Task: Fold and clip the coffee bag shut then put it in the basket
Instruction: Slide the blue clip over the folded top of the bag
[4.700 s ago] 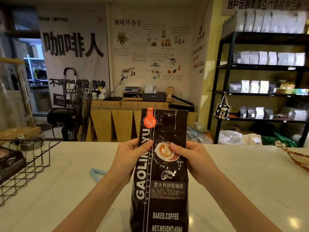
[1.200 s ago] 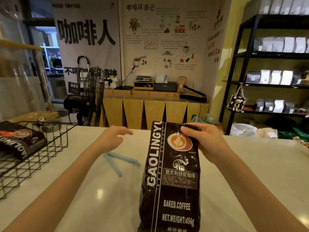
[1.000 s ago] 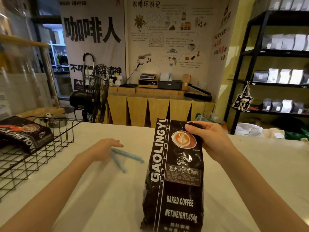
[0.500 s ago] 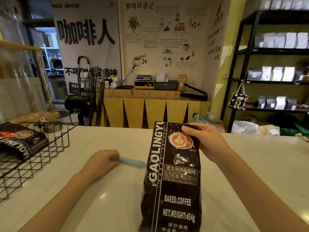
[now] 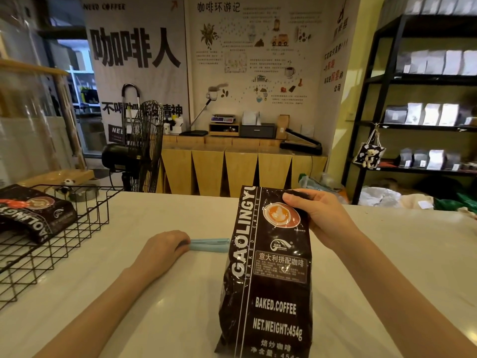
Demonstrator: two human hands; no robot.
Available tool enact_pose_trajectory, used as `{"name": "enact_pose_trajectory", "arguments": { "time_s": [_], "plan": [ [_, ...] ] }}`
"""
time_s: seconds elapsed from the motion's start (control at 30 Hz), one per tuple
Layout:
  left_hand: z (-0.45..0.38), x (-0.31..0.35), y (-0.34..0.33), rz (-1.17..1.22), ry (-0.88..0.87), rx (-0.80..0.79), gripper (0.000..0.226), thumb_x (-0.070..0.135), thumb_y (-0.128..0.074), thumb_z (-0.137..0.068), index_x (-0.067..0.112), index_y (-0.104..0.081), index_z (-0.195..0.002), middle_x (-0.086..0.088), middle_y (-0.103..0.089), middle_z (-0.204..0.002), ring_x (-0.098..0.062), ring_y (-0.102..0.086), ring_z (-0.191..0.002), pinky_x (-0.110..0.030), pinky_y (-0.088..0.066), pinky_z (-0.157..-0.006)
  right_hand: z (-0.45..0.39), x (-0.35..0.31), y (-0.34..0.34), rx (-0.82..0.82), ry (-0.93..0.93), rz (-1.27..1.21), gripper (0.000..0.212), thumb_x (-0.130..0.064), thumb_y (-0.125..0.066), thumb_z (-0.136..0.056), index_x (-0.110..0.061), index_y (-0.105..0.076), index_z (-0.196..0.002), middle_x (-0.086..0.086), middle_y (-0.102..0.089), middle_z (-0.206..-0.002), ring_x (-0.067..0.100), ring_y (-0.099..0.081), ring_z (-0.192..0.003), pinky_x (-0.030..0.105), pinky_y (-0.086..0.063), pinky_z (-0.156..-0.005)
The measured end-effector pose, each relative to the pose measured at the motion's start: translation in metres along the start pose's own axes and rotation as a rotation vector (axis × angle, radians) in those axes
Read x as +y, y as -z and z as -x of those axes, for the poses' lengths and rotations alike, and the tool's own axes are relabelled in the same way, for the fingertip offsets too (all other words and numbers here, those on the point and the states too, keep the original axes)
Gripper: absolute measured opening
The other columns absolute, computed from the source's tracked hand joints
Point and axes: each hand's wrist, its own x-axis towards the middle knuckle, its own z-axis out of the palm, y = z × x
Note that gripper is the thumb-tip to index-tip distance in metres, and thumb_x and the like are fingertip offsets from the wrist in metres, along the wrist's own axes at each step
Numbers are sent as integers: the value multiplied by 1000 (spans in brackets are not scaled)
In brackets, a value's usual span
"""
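A tall black coffee bag [image 5: 268,280] stands upright on the white counter, its top folded down. My right hand [image 5: 318,217] pinches the folded top edge from the right, thumb on the front. A long light-blue bag clip [image 5: 210,244] lies flat on the counter just left of the bag. My left hand [image 5: 161,250] rests on the counter with its fingers closed on the clip's left end. A black wire basket [image 5: 85,218] stands at the far left with another black coffee bag [image 5: 34,213] lying in it.
The white counter [image 5: 387,267] stretches right and forward of the bag. Beyond its far edge stand a black floor fan [image 5: 143,146], a wooden bench with equipment, and black shelving [image 5: 423,81] with bags at the right.
The bag's top went from unfolded to folded down, held by my right hand alone. My left hand reached left to the clip, which was open, and closed on it.
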Motion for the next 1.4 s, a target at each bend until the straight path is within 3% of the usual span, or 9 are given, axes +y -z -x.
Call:
{"name": "enact_pose_trajectory", "arguments": {
  "time_s": [0.17, 0.27, 0.37, 0.43, 0.6, 0.73, 0.97, 1.17, 1.4],
  "plan": [
    [-6, 4, 7, 137, 127, -232, 10, 22, -54, -86, 14, -57, -92, -8, -64, -101, -22, -58, -90, -32, -48, -83, 0, 1, 1, -2, -12, 1, 10, -15, -67, -75, -12, -65, -85, 11, -71, -82, 24, -68, -76, 33, -54, -71],
    [-14, 12, 34, 423, 252, -223, 8, 16, -53, -87, 12, -58, -91, -7, -64, -99, -20, -62, -89, -29, -51, -75, -1, 2, 2, -2, -13, 9, 14, -16, -67, -75, -11, -66, -88, 12, -72, -84, 25, -68, -77, 33, -54, -71],
    [-20, 19, 76, 845, 281, -304, 25, 26, -58, -81, 7, -61, -98, -6, -70, -97, -16, -65, -81, -25, -54, -64, -1, 2, 2, -5, -4, 7, 11, -16, -67, -75, -11, -67, -85, 11, -72, -80, 24, -69, -74, 31, -54, -68],
    [-20, 24, 98, 1007, 220, -393, 53, 43, -70, -65, 5, -62, -100, -5, -72, -97, -17, -67, -79, -24, -55, -61, -2, 2, 2, -8, 3, 8, 8, -15, -67, -75, -12, -68, -83, 11, -72, -79, 22, -69, -72, 29, -54, -66],
    [-24, 45, 115, 986, 129, -424, 50, 49, -67, -62, 11, -65, -94, 1, -70, -106, -21, -69, -88, -27, -57, -61, -2, 2, 1, 0, 14, 1, 10, -15, -68, -75, -11, -69, -85, 10, -73, -78, 21, -69, -69, 25, -53, -57],
    [-25, 63, 116, 924, 41, -382, 65, 63, -67, -55, 12, -63, -95, -3, -69, -105, -20, -68, -93, -25, -57, -68, -1, 1, 0, 3, 26, 2, 10, -15, -68, -75, -11, -70, -84, 10, -73, -78, 23, -69, -70, 27, -53, -60],
    [-39, 122, 106, 857, -99, -237, 8, 20, -56, -82, 16, -58, -89, -3, -69, -91, -12, -68, -86, -22, -56, -69, 5, -6, -5, -6, 135, 62, 7, -16, -67, -75, -19, -69, -80, 9, -72, -80, 24, -69, -77, 32, -54, -70],
    [-43, 138, 101, 951, -49, -209, 44, 24, -62, -77, 24, -44, -118, -12, -72, -88, -18, -71, -79, -24, -56, -66, 9, -10, -4, -60, 173, 94, 6, -19, -65, -76, -18, -70, -79, 3, -73, -71, 18, -69, -69, 25, -56, -63],
    [-35, 149, 86, 1162, 42, -208, 41, 31, -63, -68, 27, -55, -109, -11, -69, -93, -21, -70, -74, -29, -58, -64, 10, -14, 0, -122, 219, 112, 12, -29, -65, -67, -20, -70, -74, -4, -73, -63, 11, -69, -64, 16, -54, -56]
  ]
}}
